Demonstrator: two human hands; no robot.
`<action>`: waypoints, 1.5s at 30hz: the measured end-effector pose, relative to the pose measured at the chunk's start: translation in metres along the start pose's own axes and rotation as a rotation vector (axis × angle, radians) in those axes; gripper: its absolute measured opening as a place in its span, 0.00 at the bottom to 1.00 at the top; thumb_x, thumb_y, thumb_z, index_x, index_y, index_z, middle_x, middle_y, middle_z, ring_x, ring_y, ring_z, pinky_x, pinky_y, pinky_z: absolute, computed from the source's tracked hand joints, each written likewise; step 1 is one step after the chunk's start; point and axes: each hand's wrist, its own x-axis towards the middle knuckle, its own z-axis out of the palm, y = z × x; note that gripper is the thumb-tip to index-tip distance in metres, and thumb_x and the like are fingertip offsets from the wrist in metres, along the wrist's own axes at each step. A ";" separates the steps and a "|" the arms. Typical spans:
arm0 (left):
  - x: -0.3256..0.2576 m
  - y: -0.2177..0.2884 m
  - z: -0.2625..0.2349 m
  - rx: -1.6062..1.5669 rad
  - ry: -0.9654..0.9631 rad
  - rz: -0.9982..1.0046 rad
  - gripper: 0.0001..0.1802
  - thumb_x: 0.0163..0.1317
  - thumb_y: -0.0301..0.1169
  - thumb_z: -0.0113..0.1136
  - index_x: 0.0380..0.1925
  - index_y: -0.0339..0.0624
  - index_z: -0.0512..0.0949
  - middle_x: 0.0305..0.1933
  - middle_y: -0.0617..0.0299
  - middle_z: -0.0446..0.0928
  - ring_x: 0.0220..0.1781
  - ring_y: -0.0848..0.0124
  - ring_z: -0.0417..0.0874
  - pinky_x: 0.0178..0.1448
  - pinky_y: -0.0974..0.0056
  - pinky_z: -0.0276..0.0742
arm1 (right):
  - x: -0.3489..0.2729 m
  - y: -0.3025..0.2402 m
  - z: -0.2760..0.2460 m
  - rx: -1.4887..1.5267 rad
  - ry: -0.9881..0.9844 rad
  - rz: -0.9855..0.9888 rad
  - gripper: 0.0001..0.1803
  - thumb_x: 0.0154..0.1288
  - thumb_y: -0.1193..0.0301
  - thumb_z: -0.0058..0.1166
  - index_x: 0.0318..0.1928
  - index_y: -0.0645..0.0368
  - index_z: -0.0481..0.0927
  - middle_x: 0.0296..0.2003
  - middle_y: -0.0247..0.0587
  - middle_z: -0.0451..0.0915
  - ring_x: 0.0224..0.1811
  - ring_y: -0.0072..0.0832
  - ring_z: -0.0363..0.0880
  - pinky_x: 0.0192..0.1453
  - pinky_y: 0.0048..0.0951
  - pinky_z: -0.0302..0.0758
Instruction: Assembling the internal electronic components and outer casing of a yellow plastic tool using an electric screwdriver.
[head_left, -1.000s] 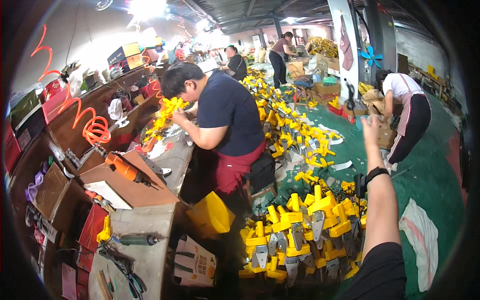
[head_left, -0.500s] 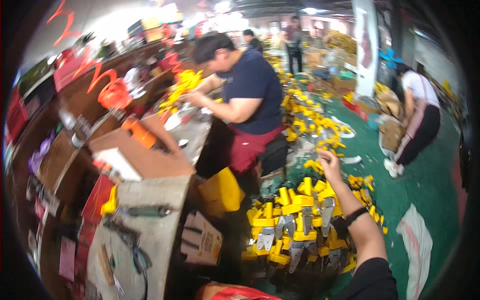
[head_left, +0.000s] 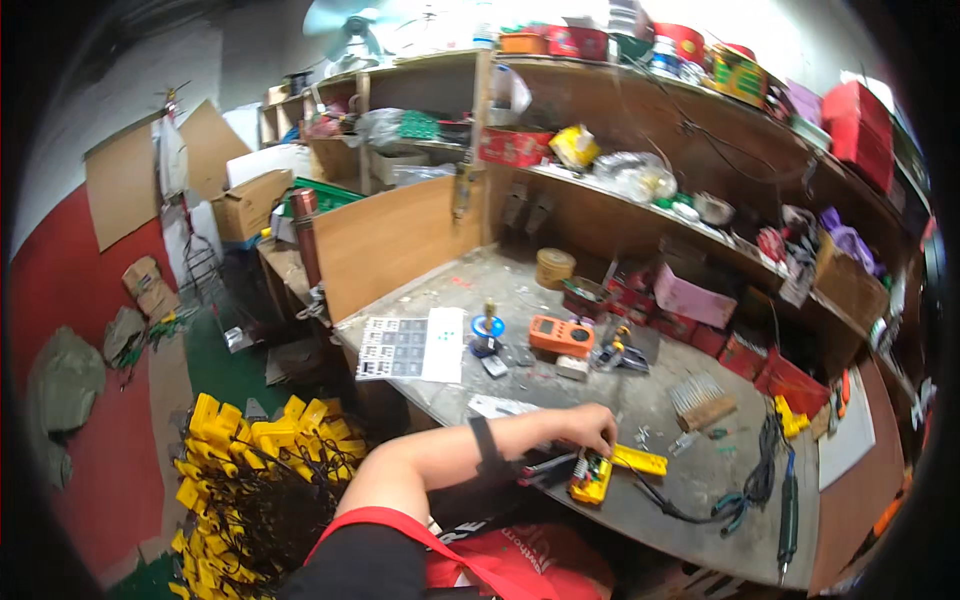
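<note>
Reaching in from the lower left, my left hand (head_left: 588, 426) has its fingers bent down and pressed together at the top end of an opened yellow plastic casing (head_left: 592, 482). Small coloured parts and wires show inside this casing. A second yellow shell piece (head_left: 640, 460) lies against it on the right, beside my fingertips. From the casing a dark cable (head_left: 680, 514) runs right along the bench. Under my forearm, the dark handles of a tool (head_left: 548, 470) are partly hidden. My right hand is out of sight.
The grey bench (head_left: 440, 285) carries an orange meter (head_left: 562, 336), a printed sheet (head_left: 412, 346), a wire brush (head_left: 704, 402) and a dark green pen-shaped tool (head_left: 788, 505). Shelves (head_left: 640, 185) stand behind. A heap of yellow cased devices (head_left: 255, 460) with black cables lies on the left.
The view has swung from the aisle and heap of yellow parts to the bench. My right arm, stretched over the heap before, has left the picture; my left hand now works at the yellow casing.
</note>
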 end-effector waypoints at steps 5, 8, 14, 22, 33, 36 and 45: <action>0.028 0.014 0.011 -0.056 0.024 0.062 0.12 0.41 0.34 0.70 0.27 0.41 0.85 0.28 0.55 0.83 0.31 0.62 0.85 0.39 0.60 0.79 | 0.035 -0.071 0.072 0.199 -0.108 -0.259 0.09 0.60 0.79 0.54 0.41 0.64 0.81 0.38 0.51 0.79 0.41 0.45 0.78 0.48 0.37 0.74; 0.029 0.017 0.014 -0.041 0.041 0.077 0.10 0.41 0.32 0.68 0.26 0.40 0.85 0.28 0.54 0.83 0.32 0.60 0.84 0.39 0.59 0.78 | 0.052 -0.111 0.108 0.344 -0.187 -0.423 0.11 0.57 0.83 0.53 0.40 0.62 0.81 0.38 0.51 0.79 0.41 0.46 0.77 0.45 0.37 0.74; 0.034 0.010 0.021 -0.053 0.116 0.121 0.10 0.37 0.32 0.68 0.23 0.41 0.84 0.25 0.54 0.82 0.29 0.59 0.83 0.37 0.57 0.77 | 0.067 -0.155 0.149 0.409 -0.329 -0.504 0.12 0.54 0.85 0.53 0.39 0.62 0.81 0.36 0.50 0.79 0.40 0.46 0.77 0.47 0.38 0.74; 0.034 0.011 0.019 -0.066 0.148 0.108 0.10 0.34 0.30 0.68 0.22 0.41 0.84 0.24 0.54 0.81 0.31 0.57 0.83 0.37 0.55 0.77 | 0.068 -0.180 0.170 0.383 -0.430 -0.565 0.11 0.54 0.84 0.54 0.39 0.62 0.80 0.36 0.50 0.79 0.40 0.47 0.77 0.46 0.38 0.74; 0.037 0.015 0.025 -0.042 0.187 0.086 0.10 0.31 0.29 0.69 0.20 0.43 0.85 0.24 0.57 0.82 0.31 0.60 0.84 0.37 0.59 0.79 | 0.063 -0.198 0.158 0.473 -0.459 -0.499 0.09 0.55 0.83 0.54 0.37 0.63 0.80 0.36 0.50 0.78 0.39 0.45 0.77 0.46 0.38 0.73; 0.037 0.008 0.023 -0.042 0.187 0.047 0.10 0.31 0.29 0.70 0.20 0.43 0.85 0.25 0.57 0.83 0.31 0.60 0.84 0.37 0.59 0.79 | 0.070 -0.215 0.133 0.866 -0.671 -0.378 0.04 0.56 0.79 0.54 0.34 0.66 0.79 0.33 0.50 0.78 0.35 0.42 0.76 0.47 0.41 0.73; 0.045 0.007 0.023 -0.004 0.144 0.087 0.12 0.32 0.31 0.70 0.22 0.44 0.86 0.25 0.58 0.83 0.30 0.61 0.84 0.37 0.59 0.79 | 0.070 -0.306 0.085 2.392 -1.358 -0.835 0.22 0.61 0.47 0.49 0.28 0.53 0.79 0.25 0.32 0.75 0.28 0.31 0.74 0.61 0.62 0.55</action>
